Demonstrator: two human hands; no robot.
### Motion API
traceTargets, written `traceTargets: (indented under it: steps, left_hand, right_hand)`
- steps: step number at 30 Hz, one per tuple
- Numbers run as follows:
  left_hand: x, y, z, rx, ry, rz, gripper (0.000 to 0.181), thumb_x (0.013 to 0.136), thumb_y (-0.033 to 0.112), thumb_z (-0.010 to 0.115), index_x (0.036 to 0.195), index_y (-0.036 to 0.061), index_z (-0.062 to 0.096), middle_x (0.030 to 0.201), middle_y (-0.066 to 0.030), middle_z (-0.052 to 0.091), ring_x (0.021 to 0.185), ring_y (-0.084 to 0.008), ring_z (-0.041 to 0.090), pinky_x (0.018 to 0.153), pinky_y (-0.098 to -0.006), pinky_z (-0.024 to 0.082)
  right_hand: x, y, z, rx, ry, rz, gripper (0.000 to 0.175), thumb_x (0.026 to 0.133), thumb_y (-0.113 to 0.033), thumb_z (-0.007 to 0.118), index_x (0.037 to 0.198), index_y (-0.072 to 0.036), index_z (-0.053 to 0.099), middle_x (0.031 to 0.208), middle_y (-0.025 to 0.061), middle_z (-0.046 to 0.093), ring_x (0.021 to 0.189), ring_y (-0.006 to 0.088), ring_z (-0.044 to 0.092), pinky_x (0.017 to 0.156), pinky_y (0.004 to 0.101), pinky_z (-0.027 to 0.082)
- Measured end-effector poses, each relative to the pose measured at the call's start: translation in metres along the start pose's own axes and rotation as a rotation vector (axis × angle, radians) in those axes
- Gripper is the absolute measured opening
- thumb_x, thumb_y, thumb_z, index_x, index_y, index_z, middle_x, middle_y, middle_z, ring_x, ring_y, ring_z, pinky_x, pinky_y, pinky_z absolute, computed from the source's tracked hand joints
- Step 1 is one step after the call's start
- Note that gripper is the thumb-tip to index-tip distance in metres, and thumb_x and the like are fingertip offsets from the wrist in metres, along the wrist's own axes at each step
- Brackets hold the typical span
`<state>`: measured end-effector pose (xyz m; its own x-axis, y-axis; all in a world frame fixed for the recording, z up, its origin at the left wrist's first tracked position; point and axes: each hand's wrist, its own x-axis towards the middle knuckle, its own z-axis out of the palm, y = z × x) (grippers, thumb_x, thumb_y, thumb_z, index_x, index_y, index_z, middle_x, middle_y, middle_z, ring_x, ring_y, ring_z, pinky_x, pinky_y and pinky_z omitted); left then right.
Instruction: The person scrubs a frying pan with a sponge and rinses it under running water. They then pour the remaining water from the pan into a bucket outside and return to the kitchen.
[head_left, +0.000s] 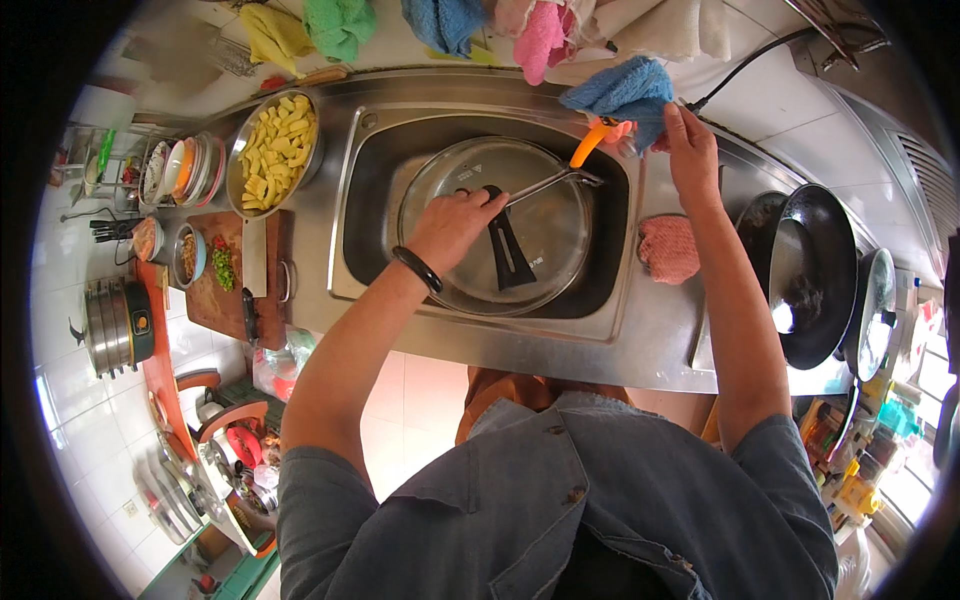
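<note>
My left hand (456, 225), with a black bangle at the wrist, is over the sink (367, 225). Its fingers are closed around the near end of a slim metal tube (536, 187), which looks like a tap spout. The tube runs to an orange lever (589, 146). Under this hand, a large round glass lid (450, 289) fills most of the sink; its black handle (514, 259) rises at the middle. My right hand (686, 146) pinches the edge of a blue cloth (626, 94) behind the sink. Some of its fingertips are hidden.
A pink cloth (669, 249) lies right of the sink, before black woks (814, 274). Leftward are a bowl of yellow chunks (277, 154) and a cutting board (206, 300) bearing a cleaver (255, 255). A black cord (742, 67) runs near my right hand.
</note>
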<state>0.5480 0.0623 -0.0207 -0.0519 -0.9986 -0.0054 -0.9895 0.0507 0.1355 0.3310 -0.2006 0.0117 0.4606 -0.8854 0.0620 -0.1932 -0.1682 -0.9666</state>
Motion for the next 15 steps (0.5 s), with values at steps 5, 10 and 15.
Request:
traceTargets:
  steps: [5, 10, 15]
  left_hand:
    - [0.021, -0.015, -0.008, 0.029, -0.039, 0.071, 0.046, 0.082, 0.005, 0.052, 0.127, 0.0135, 0.058, 0.093, -0.0057, 0.059, 0.088, -0.0253, 0.062, 0.074, -0.0377, 0.051]
    - [0.025, -0.013, -0.004, 0.038, -0.017, 0.064, 0.034, 0.085, 0.009, 0.056, 0.118, 0.0124, 0.063, 0.088, -0.0060, 0.061, 0.089, -0.0247, 0.064, 0.073, -0.0392, 0.053]
    - [0.036, -0.024, -0.003, -0.009, -0.037, 0.083, 0.038, 0.082, 0.004, 0.054, 0.118, 0.0116, 0.064, 0.090, -0.0066, 0.061, 0.091, -0.0252, 0.063, 0.073, -0.0400, 0.052]
  right_hand:
    - [-0.032, 0.030, 0.011, 0.332, 0.042, 0.108, 0.036, 0.100, -0.029, 0.052, 0.120, -0.001, 0.060, 0.099, 0.0045, 0.062, 0.076, 0.0101, 0.058, 0.069, 0.0250, 0.047]
    - [-0.043, 0.100, 0.069, 0.114, -0.032, 0.164, 0.027, 0.092, -0.015, 0.060, 0.114, 0.001, 0.062, 0.094, 0.0041, 0.067, 0.081, 0.0156, 0.062, 0.073, 0.0294, 0.050]
    - [-0.007, 0.113, 0.087, -0.049, -0.306, 0.102, 0.019, 0.093, -0.010, 0.059, 0.106, 0.005, 0.059, 0.091, 0.0116, 0.068, 0.078, 0.0194, 0.068, 0.069, 0.0290, 0.055]
